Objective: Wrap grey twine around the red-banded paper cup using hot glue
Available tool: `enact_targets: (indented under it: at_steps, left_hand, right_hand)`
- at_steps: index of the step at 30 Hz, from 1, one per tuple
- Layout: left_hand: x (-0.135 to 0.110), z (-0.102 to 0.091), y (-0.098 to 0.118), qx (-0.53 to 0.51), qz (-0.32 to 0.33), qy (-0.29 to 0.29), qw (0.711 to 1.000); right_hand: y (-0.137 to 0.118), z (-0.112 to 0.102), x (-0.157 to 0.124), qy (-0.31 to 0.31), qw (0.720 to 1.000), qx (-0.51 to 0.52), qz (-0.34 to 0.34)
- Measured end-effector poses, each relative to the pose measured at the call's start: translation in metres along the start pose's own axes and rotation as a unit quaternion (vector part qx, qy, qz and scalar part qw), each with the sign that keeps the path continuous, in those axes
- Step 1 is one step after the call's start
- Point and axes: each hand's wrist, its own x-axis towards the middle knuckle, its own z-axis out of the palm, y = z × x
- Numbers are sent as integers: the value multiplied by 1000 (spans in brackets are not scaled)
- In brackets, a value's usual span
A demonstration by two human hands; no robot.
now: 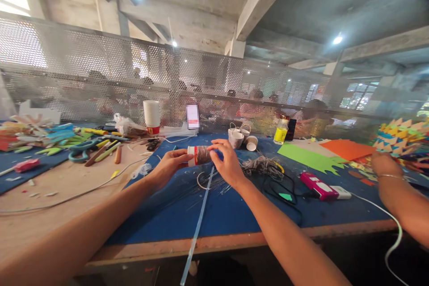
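I hold a small paper cup (202, 155) on its side above the blue mat. Grey-brown cord is wound around much of it, and a white and red band shows at its left end. My left hand (170, 165) pinches that left end between thumb and fingers. At the other end, my right hand (227, 161) has its fingers closed on the cord-covered part; its palm side is hidden. Below the cup lies a long translucent glue stick (202, 219), reaching past the table edge. A loose heap of similar cord (263, 166) lies to the right.
Cord-covered cups (236, 137), a yellow-labelled bottle (281, 130) and stacked paper cups (152, 117) stand farther back. Scissors (83, 149) and tools lie left. A pink device (319, 186) with cables sits right, near green paper (310, 157) and another person's hand (387, 165).
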Motion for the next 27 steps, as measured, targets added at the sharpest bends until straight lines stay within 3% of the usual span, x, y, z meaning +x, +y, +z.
enact_targets:
  at_steps: [2, 6, 10, 14, 21, 27]
  left_hand:
    - [1, -1, 0, -6, 3, 6, 1000]
    - [4, -6, -4, -22, 5, 22, 1000]
    - [8, -10, -7, -32, 10, 31, 999]
    - [7, -9, -6, -52, 1, 30, 998]
    - [8, -12, -6, -84, -22, 33, 996]
    - [18, -24, -18, -108, -16, 70, 992]
  right_hand:
    - [11, 0, 1, 7, 997, -54, 46]
    - [26, -3, -6, -95, 962, -219, 135]
    - [30, -4, -14, -187, 917, -319, 152]
    - [35, -2, -17, -221, 898, -350, 146]
    - [40, 0, -18, -210, 902, -350, 142]
    - [50, 2, -6, -81, 947, -210, 229]
